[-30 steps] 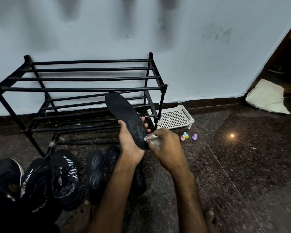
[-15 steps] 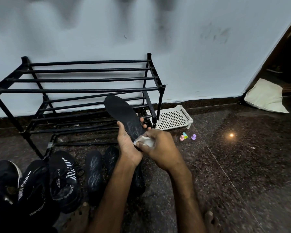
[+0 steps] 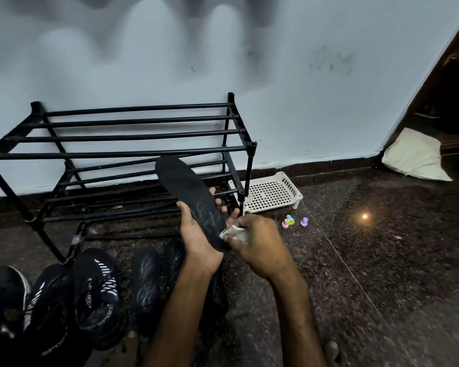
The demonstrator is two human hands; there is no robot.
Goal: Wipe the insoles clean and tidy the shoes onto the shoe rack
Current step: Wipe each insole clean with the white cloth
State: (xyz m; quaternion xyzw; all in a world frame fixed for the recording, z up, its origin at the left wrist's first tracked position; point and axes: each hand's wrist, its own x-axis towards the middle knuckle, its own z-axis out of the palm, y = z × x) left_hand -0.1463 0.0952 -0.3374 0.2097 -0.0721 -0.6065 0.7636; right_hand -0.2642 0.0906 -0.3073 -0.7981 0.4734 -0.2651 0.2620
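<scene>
My left hand (image 3: 196,239) grips a black insole (image 3: 186,189) from below, its toe end tilted up toward the black shoe rack (image 3: 122,154). My right hand (image 3: 257,242) pinches a small white cloth (image 3: 236,233) against the insole's heel end. Two more insoles (image 3: 146,279) lie on the floor under my left forearm. Black sport shoes (image 3: 96,292) with white stripes sit at the lower left. Nothing stands on the rack's bars.
A white perforated plastic tray (image 3: 270,193) lies on the floor right of the rack. Small pink, green and purple pieces (image 3: 292,222) sit near it. A pale cushion (image 3: 414,154) lies by the doorway at right. My bare toes show at the bottom edge.
The cloth in my right hand has slid slightly along the insole's heel end. The insole stays held in my left hand at about the same tilt.
</scene>
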